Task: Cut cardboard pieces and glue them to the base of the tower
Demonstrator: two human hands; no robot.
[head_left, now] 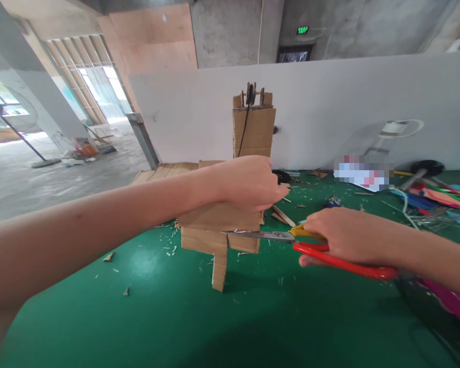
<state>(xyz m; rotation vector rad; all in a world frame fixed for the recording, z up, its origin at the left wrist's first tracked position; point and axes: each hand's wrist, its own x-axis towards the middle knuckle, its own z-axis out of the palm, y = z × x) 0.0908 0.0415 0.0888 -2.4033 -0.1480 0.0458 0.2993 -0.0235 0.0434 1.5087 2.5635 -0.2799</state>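
Gripping scissors point(284, 236), the right hand point(337, 232) is holding blades point(256, 234) at cardboard point(214, 220) on the tabletop point(149, 291); the left hand point(249, 181) is crossing above, grip unclear. A tower point(257, 130) is standing; cutting seems unfinished.

Left hand point(249, 179): hides the foot of the cardboard tower point(255, 132) and whatever your fingers grip.
Yellow scissor handle point(308, 233): partly covered by your right hand point(341, 232).
Far-right sheet point(360, 177): pixelated (you can't read it).
Near-right magenta thing point(448, 301): cut off.
Far green sign point(302, 30): lettering too small for you.
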